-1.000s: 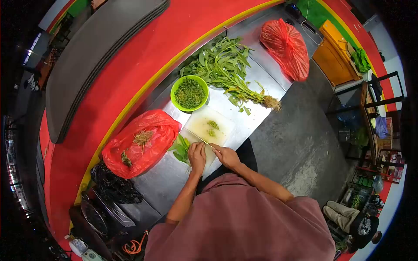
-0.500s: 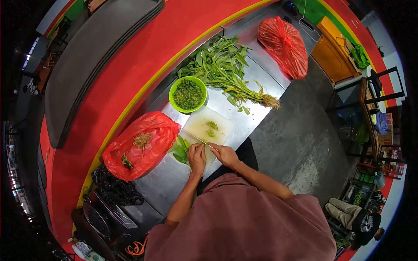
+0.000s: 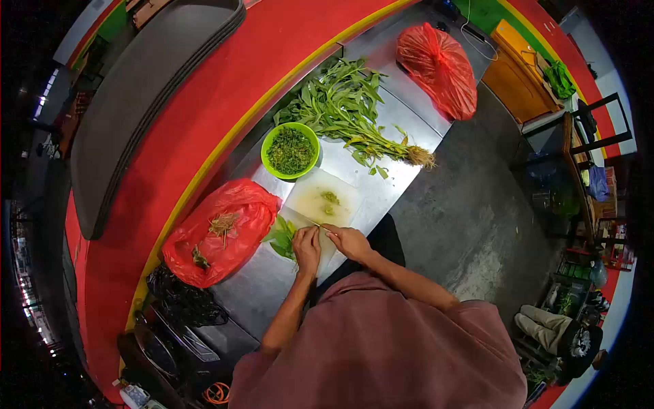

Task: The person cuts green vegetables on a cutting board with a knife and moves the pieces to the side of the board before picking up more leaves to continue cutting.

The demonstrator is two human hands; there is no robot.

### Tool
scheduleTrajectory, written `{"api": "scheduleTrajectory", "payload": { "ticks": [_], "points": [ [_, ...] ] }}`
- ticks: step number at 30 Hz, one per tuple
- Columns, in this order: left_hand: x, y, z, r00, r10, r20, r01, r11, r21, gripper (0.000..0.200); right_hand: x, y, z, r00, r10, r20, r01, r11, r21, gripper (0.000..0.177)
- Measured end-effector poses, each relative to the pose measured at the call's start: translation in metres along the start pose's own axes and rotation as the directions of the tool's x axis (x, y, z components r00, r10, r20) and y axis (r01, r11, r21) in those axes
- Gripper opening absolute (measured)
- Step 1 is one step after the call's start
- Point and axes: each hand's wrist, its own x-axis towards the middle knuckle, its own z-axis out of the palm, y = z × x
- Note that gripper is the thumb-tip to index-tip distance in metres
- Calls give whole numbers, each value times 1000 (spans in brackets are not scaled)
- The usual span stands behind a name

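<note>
My left hand point(image 3: 306, 249) is closed on a bunch of leafy greens point(image 3: 281, 236), whose leaves stick out to its left at the edge of the white cutting board point(image 3: 305, 198). Close beside it, my right hand point(image 3: 349, 243) grips a knife point(image 3: 313, 221); its thin blade angles up and left over the board, and most of the handle is hidden in my fingers. Small piles of chopped greens point(image 3: 330, 198) lie on the board. Just beyond stands a lime-green bowl point(image 3: 291, 151) filled with chopped greens.
A bundle of rooted, leafy stems point(image 3: 340, 109) lies across the metal table point(image 3: 402, 178). An opened red plastic bag point(image 3: 252, 204) holds root scraps at left; a tied red bag point(image 3: 439, 71) sits at the far end. Black plastic point(image 3: 180, 296) lies lower left. A person point(image 3: 545, 326) is at far right.
The knife blade has shifted slightly beside my left fingers and shows less of its length. Both hands stay close together. The whole view has moved a little.
</note>
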Motion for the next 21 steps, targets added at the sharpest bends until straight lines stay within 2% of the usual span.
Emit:
{"api": "scheduleTrajectory", "payload": {
  "ticks": [5,7,9,11,18,21],
  "points": [
    [-1,-4,1,1000,-9,-2,9,1000,-19,12,-11,-3,-3,997,67,45,-67,998,2,39],
    [-4,-2,2,1000,10,-13,-11,999,-37,14,-14,6,3,999,-13,-31,13,1000,26,39],
    [-6,0,-1,999,37,-17,-37,999,25,12,-10,6,5,998,-35,-55,37,999,25,39],
    [-5,3,-3,999,32,-8,-31,999,20,12,-4,1,1,1000,5,20,-5,1000,3,39],
    [-2,-2,-3,999,45,-18,-45,999,-19,15,-19,4,4,997,82,2,-82,996,37,40],
    [-4,0,-4,1000,13,25,-13,1000,15,16,-18,4,6,998,52,-28,-51,998,27,40]
  ]
}}
